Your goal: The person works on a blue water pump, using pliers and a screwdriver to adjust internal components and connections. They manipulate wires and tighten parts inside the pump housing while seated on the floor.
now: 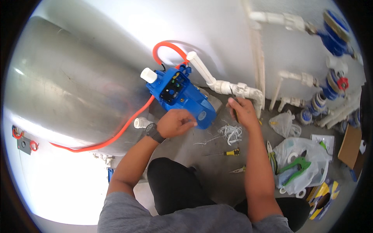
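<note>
A blue water pump [196,103] with a dark control panel [173,89] on its near-left end stands on the floor by the wall. My left hand [177,122], a dark watch on its wrist, is at the pump's near side with its fingers curled together; whatever they hold, if anything, is hidden. My right hand [244,112] is closed around a slim dark tool [234,113], its thin end pointing up toward the white pipe [233,89]; its exact kind is unclear. Below and between my hands lies a tangle of white string [231,134].
An orange hose [130,126] runs past the steel tank [77,85]. A yellow-black screwdriver [232,152] and pliers [241,169] lie on the floor. Right of my arm are a plastic bag [320,153] with a green pipe cutter [297,167], a box [324,196], and blue water meters [335,35].
</note>
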`<action>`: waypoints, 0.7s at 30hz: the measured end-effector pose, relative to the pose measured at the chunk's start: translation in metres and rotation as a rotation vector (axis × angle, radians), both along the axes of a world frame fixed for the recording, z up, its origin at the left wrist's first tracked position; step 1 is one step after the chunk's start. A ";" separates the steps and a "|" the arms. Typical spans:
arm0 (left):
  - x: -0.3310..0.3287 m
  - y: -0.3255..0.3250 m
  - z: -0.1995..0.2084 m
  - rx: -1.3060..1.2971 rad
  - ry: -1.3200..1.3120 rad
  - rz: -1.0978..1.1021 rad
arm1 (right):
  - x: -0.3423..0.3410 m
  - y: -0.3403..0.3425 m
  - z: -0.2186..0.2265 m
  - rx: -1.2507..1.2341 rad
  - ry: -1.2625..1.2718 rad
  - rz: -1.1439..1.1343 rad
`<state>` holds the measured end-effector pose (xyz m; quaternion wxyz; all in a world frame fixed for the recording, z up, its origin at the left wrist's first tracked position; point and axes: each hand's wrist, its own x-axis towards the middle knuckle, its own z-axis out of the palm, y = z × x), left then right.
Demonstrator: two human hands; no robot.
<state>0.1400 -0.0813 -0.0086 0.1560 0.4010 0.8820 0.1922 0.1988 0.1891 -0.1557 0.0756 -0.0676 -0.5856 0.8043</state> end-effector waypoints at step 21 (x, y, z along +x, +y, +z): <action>-0.080 -0.150 -0.104 0.671 -0.578 0.491 | -0.004 -0.006 0.010 -0.398 0.403 0.140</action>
